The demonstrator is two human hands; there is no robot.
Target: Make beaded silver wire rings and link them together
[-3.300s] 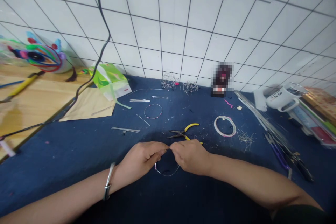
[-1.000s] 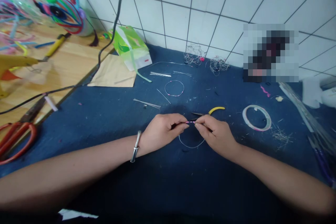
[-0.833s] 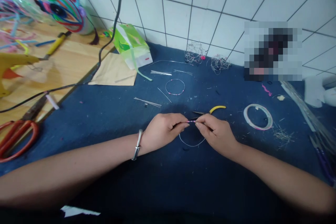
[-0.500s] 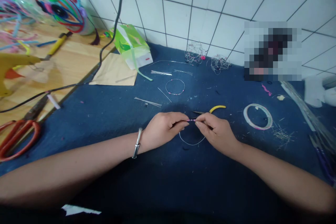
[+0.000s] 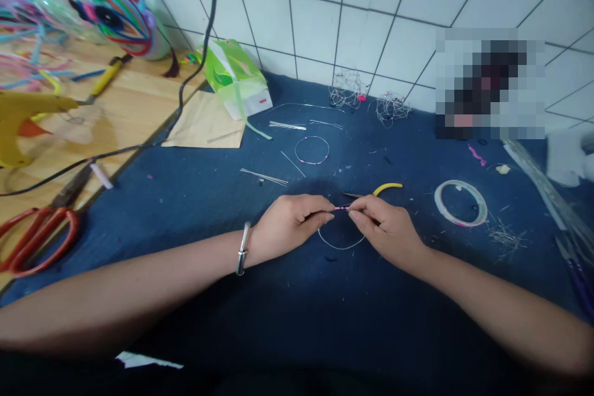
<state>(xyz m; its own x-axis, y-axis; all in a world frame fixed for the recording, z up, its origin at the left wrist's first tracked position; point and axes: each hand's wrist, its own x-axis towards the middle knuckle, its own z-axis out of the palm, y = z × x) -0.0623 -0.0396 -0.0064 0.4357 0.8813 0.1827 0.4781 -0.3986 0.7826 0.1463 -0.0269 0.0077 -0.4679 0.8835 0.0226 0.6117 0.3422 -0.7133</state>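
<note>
Between my two hands is a beaded wire ring [image 5: 342,248], its thin loop hanging below and small pink beads showing between the fingertips. My left hand [image 5: 299,221], with a silver bangle at the wrist, pinches the beaded stretch from the left. From the right, the thumb and forefinger of my right hand [image 5: 387,223] pinch the same stretch. Just behind the right fingers lie pliers [image 5: 388,187] with a yellow handle, partly hidden by that hand. Farther back a second beaded wire ring [image 5: 312,150] lies flat on the dark blue cloth.
Short wire lengths [image 5: 263,177] lie left of the rings. Tangled wire bundles [image 5: 347,89] sit by the tiled wall. A wire coil [image 5: 461,203] and loose clippings [image 5: 507,236] are at right. Red-handled scissors [image 5: 39,229], a glue gun [image 5: 28,124] and a green packet [image 5: 236,77] occupy the left.
The view has shifted slightly, so everything sits a little farther right. Both hands keep their pinch on the beaded wire ring, with the right fingertips slightly farther from the left ones.
</note>
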